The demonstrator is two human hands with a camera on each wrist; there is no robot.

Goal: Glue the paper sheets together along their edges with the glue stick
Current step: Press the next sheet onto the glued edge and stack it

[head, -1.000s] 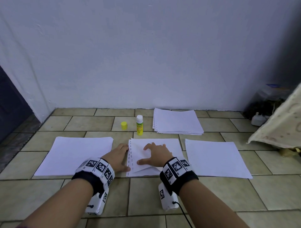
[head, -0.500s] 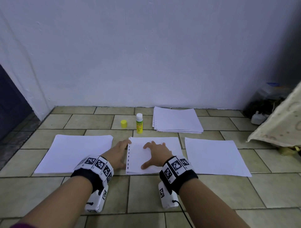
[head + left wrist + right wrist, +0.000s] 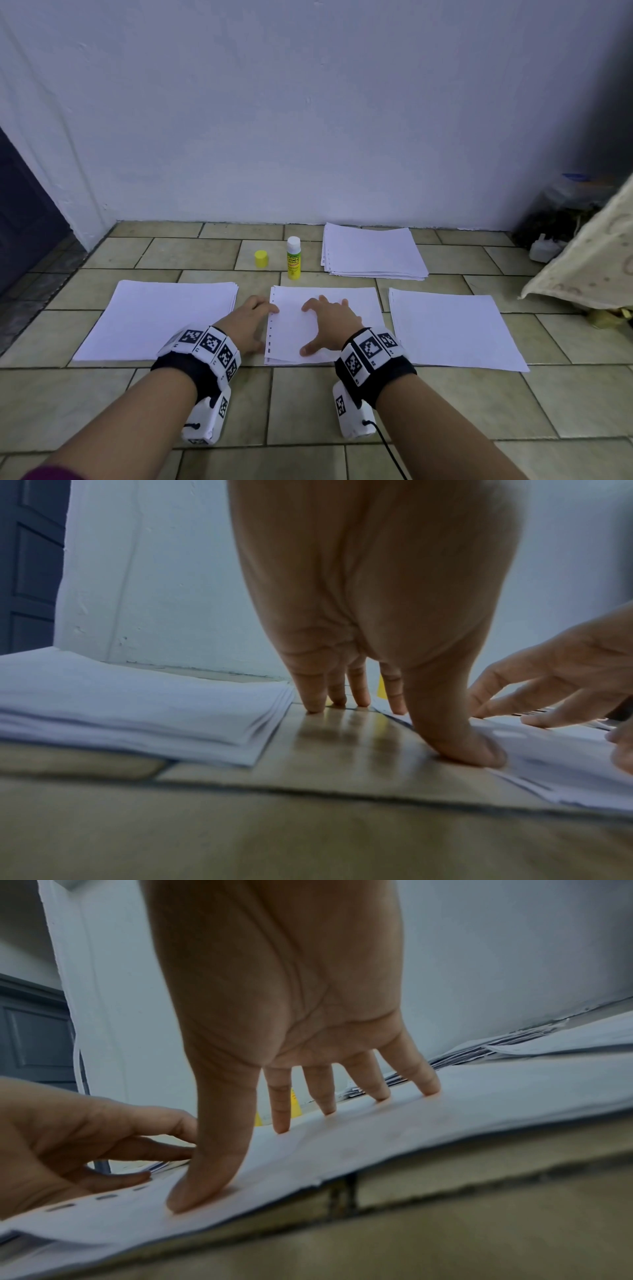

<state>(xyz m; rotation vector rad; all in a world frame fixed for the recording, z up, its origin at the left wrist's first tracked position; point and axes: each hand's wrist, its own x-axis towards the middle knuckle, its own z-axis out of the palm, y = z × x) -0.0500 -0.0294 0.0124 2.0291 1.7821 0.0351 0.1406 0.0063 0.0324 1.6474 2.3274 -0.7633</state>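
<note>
- centre sheets: small stack of white punched-edge paper sheets (image 3: 342, 308) flat on the beige tiled floor (image 3: 308, 404), between two other paper lots; row of punched holes along its left edge.
- right hand (image 3: 330, 322): spread flat on the centre sheets, fingers straight, thumb and fingertips (image 3: 281, 1123) pressing down; grasps nothing.
- left hand (image 3: 248, 323): fingers extended, thumb on the punched left edge, the other fingertips (image 3: 315, 704) mostly on the floor just beside it; grasps nothing.
- glue stick: yellow-labelled white-topped tube (image 3: 294, 257), upright, uncapped, just beyond the centre sheets.
- small yellow cap (image 3: 261, 258): on the floor, left of the glue stick.
- left white paper stack (image 3: 154, 318); right white paper sheet (image 3: 452, 325); rear white paper stack (image 3: 373, 251) near the pale wall (image 3: 308, 120).
</note>
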